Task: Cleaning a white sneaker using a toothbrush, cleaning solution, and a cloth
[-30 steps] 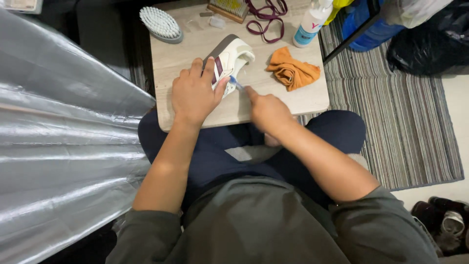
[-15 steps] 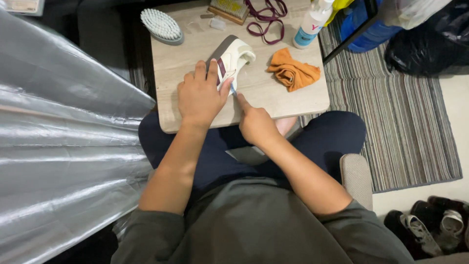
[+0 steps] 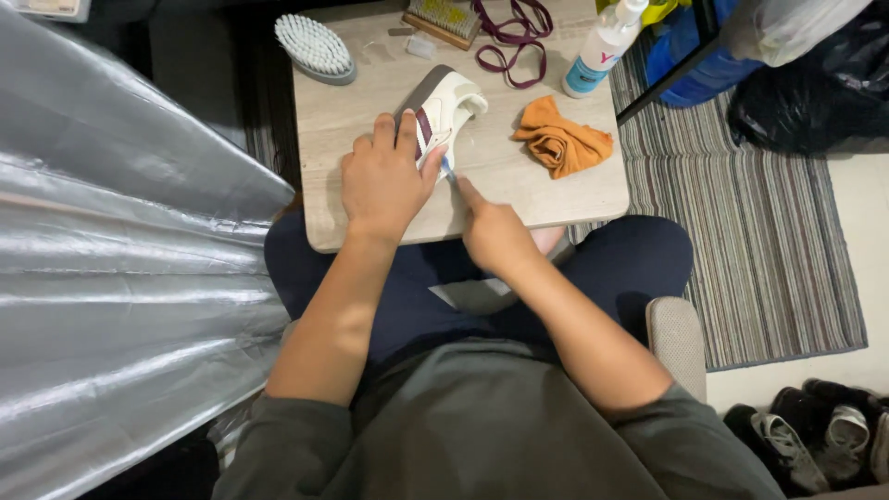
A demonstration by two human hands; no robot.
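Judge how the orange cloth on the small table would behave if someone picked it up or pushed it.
The orange cloth lies crumpled in soft folds, so it would probably hang limp when lifted. It looks thin, so likely light for its size. Pushed across the wooden table, it would probably bunch or slide, not roll or tip.
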